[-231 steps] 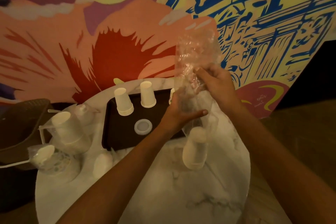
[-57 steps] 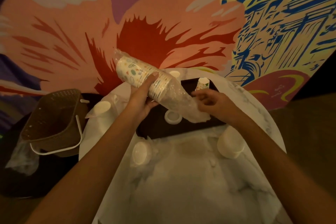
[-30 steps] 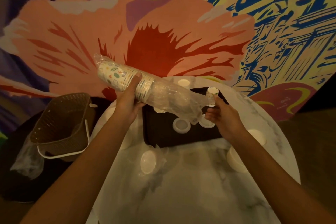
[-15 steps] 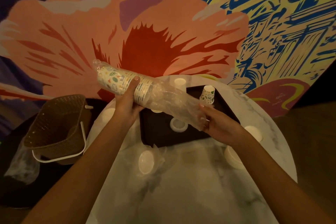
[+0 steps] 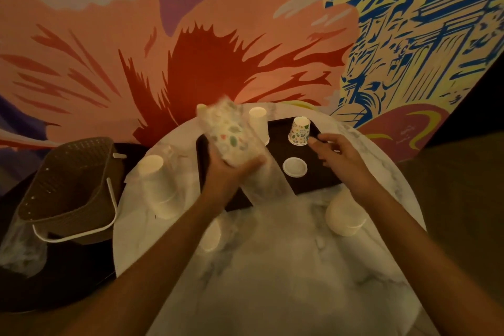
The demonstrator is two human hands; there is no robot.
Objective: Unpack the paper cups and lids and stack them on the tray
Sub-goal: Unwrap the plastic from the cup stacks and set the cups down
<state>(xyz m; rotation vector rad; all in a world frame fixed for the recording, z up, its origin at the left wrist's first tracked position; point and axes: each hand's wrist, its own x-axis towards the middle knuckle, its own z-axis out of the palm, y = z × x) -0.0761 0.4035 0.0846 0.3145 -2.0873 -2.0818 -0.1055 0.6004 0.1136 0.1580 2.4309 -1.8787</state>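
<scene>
cups sleeve (image 5: 231, 136) now upright-ish, blurry, gripped by left hand (image 5: 227, 174); right hand (image 5: 338, 155) let go, fingers loose.

cups, lids and tray, mid-unpack

i grip a plastic-wrapped stack of patterned cups (image 5: 231, 137), tilted, blurred, above the dark tray (image 5: 321, 180). on the tray: one patterned cup (image 5: 299, 131) upside down, a white cup (image 5: 258, 124) upside down, a round lid (image 5: 294, 167) lying flat. wrapped white cup stacks (image 5: 156, 185) stand beside the tray.
</scene>
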